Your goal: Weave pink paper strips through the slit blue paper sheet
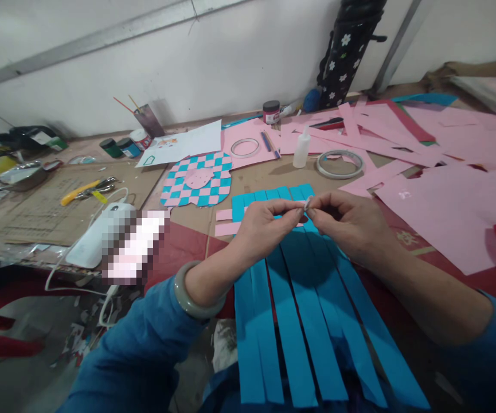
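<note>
My left hand (268, 225) and my right hand (351, 222) meet fingertip to fingertip, both closed in a pinch. Between them is a small, curled whitish piece (308, 202), too small to name. Below the hands lies a sheet of blue paper (291, 310) cut into long strips, whose near ends hang over the table edge toward me. Pink paper strips (227, 229) run crosswise at its far end, partly hidden by my left hand. Left of it sits a blue and pink woven paper shape (219, 198) with a pink oval on it.
A roll of tape (323, 171) and a squeeze bottle (301, 151) stand beyond my hands. Pink paper (441, 212) covers the right side. At left are pliers (95, 189), a white power bank (97, 241) with cables, paint jars (128, 148) and a blurred-out phone (138, 246).
</note>
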`<action>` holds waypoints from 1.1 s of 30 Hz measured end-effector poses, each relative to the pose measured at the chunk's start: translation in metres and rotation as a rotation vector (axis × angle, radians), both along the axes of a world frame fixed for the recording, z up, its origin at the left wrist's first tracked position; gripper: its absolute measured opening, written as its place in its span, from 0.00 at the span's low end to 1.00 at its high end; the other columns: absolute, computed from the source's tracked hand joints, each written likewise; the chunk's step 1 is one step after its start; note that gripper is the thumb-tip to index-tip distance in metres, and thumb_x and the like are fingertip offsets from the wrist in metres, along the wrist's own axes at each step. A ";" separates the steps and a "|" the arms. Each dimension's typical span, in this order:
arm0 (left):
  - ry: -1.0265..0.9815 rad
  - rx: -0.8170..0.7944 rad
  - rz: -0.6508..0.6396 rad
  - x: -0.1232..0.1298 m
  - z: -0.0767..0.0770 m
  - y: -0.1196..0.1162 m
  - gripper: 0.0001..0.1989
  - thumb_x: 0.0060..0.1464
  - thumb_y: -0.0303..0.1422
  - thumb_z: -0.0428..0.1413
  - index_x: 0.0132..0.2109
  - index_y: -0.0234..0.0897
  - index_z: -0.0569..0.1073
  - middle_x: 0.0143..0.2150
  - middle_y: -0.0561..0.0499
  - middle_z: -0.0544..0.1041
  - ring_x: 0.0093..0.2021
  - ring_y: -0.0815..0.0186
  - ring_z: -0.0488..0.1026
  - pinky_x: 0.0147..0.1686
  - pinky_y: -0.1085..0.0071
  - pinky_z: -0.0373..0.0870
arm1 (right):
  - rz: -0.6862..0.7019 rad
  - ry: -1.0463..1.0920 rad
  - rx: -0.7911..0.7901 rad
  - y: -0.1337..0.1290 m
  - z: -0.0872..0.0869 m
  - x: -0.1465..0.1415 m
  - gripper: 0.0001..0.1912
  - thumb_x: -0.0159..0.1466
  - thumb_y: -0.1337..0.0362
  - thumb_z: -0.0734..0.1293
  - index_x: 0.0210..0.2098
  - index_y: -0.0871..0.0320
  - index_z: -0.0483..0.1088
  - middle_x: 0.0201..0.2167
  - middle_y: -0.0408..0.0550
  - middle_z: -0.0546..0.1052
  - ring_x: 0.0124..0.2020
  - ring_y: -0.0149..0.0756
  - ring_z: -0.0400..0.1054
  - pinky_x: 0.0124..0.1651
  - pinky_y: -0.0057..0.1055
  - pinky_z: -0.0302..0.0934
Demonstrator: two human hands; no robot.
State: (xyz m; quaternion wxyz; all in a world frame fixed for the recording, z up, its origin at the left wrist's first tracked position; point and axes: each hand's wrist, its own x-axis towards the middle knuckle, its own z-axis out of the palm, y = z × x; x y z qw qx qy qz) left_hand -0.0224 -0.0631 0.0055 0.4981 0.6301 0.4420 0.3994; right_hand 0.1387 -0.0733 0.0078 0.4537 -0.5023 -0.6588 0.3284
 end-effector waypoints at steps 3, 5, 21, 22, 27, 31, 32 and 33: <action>-0.007 0.015 -0.008 -0.001 0.000 0.000 0.07 0.56 0.29 0.58 0.37 0.37 0.82 0.34 0.50 0.83 0.39 0.66 0.79 0.41 0.71 0.74 | -0.003 -0.013 0.002 0.000 0.002 0.000 0.04 0.55 0.64 0.65 0.25 0.54 0.70 0.15 0.38 0.66 0.16 0.27 0.57 0.18 0.26 0.50; -0.015 0.019 -0.014 -0.001 0.000 0.001 0.07 0.56 0.29 0.58 0.37 0.38 0.82 0.34 0.50 0.84 0.40 0.66 0.80 0.42 0.71 0.74 | -0.007 -0.010 0.002 0.001 0.003 0.000 0.04 0.54 0.64 0.65 0.24 0.54 0.70 0.15 0.38 0.66 0.16 0.27 0.56 0.18 0.27 0.50; 0.030 0.036 0.030 0.000 0.003 0.000 0.07 0.55 0.29 0.58 0.36 0.37 0.82 0.33 0.51 0.83 0.38 0.66 0.80 0.41 0.72 0.75 | -0.028 -0.050 0.048 -0.003 0.000 -0.005 0.04 0.54 0.64 0.64 0.25 0.55 0.70 0.20 0.41 0.73 0.20 0.29 0.63 0.22 0.27 0.54; 0.032 0.040 0.025 0.000 0.004 0.000 0.07 0.55 0.29 0.58 0.36 0.37 0.82 0.33 0.51 0.83 0.38 0.66 0.80 0.41 0.72 0.75 | -0.032 -0.052 0.047 -0.004 0.001 -0.005 0.04 0.54 0.64 0.64 0.25 0.55 0.70 0.20 0.41 0.73 0.20 0.29 0.63 0.21 0.27 0.54; 0.081 0.043 0.052 0.001 0.004 -0.001 0.09 0.54 0.27 0.56 0.34 0.38 0.82 0.34 0.52 0.83 0.39 0.66 0.79 0.41 0.72 0.74 | -0.059 -0.074 0.068 -0.004 -0.001 -0.005 0.04 0.55 0.64 0.65 0.26 0.55 0.72 0.22 0.43 0.76 0.22 0.30 0.66 0.23 0.27 0.57; 0.081 0.037 0.058 0.001 0.004 0.000 0.10 0.54 0.26 0.55 0.34 0.37 0.82 0.33 0.51 0.83 0.38 0.67 0.79 0.39 0.72 0.73 | -0.062 -0.084 0.085 -0.004 -0.004 -0.003 0.05 0.57 0.65 0.65 0.28 0.55 0.74 0.25 0.44 0.79 0.24 0.32 0.70 0.26 0.28 0.61; 0.077 0.035 0.055 0.001 0.004 0.000 0.10 0.54 0.26 0.55 0.34 0.37 0.82 0.33 0.51 0.83 0.38 0.67 0.79 0.39 0.73 0.73 | -0.063 -0.090 0.088 -0.004 -0.004 -0.003 0.05 0.57 0.65 0.65 0.28 0.55 0.74 0.25 0.44 0.79 0.24 0.32 0.70 0.27 0.29 0.61; 0.072 0.033 0.050 0.000 0.005 0.000 0.10 0.54 0.26 0.55 0.33 0.36 0.81 0.33 0.51 0.83 0.38 0.67 0.79 0.39 0.73 0.73 | -0.064 -0.095 0.093 -0.005 -0.004 -0.003 0.05 0.57 0.65 0.65 0.28 0.54 0.74 0.25 0.44 0.79 0.25 0.32 0.70 0.27 0.29 0.61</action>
